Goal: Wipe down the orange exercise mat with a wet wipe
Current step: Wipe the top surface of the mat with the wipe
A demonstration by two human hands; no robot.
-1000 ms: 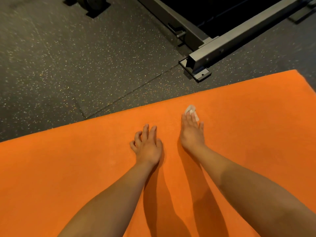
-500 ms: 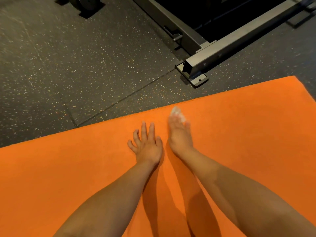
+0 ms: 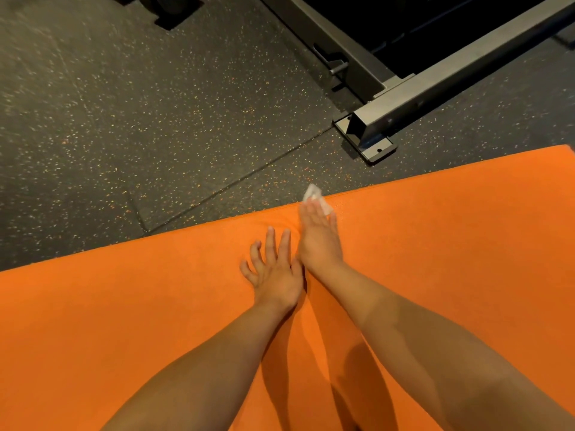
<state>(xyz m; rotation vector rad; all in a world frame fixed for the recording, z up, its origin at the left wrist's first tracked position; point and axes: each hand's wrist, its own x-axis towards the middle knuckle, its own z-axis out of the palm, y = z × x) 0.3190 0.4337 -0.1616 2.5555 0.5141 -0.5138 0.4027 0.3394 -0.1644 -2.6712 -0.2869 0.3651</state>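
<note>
The orange exercise mat (image 3: 435,244) fills the lower half of the view, lying on the floor. My right hand (image 3: 319,236) presses a small white wet wipe (image 3: 314,195) flat against the mat at its far edge; part of the wipe sticks out past my fingertips. My left hand (image 3: 275,273) rests palm down on the mat just left of the right wrist, fingers spread, holding nothing.
Dark speckled rubber flooring (image 3: 155,135) lies beyond the mat. A grey steel rack frame with a bolted foot plate (image 3: 370,141) stands close to the mat's far edge at the upper right. A dark equipment base (image 3: 174,7) sits at the top left.
My right hand has slid the wipe forward and left to the mat's far edge. The left hand stayed planted in nearly the same spot.
</note>
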